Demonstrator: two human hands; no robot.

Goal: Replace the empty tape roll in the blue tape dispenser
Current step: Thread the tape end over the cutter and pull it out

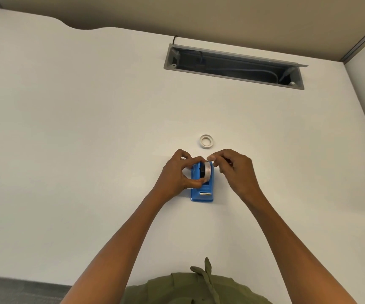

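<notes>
The blue tape dispenser point(201, 193) stands on the white desk point(89, 150), its cutter end toward me. A clear tape roll point(206, 171) on a dark hub sits upright in its cradle. My left hand point(177, 174) wraps the roll from the left, thumb and fingers on its sides. At the top right of the roll, my right hand point(234, 170) has its fingertips pinched, seemingly on the tape's loose end. A white empty tape core point(206, 141) lies flat on the desk just beyond the dispenser.
An open grey cable tray point(232, 64) is recessed in the desk at the back right. A beige partition runs behind the desk. My green garment point(199, 288) shows at the desk's near edge.
</notes>
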